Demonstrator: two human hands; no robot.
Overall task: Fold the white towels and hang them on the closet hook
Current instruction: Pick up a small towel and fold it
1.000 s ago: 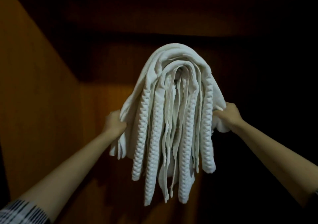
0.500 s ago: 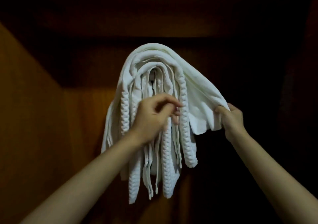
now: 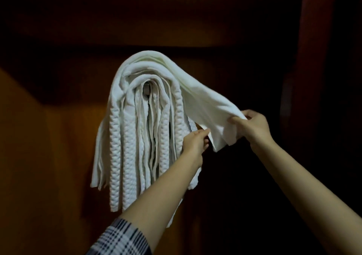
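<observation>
Closet hook (image 3: 146, 90), glimpsed dimly at the centre of the folds, carrying a bundle of white towels (image 3: 137, 137) draped over it, ends hanging down.

Single view, head-mounted: I see from the wearer's eye level, facing forward and tilted upward into a dark wooden closet interior (image 3: 49, 156). Close range, arm's reach. Forearms enter from 6 and 4 o'clock; hanging white towels (image 3: 137, 133) sit centre. No second view to overlap.
</observation>
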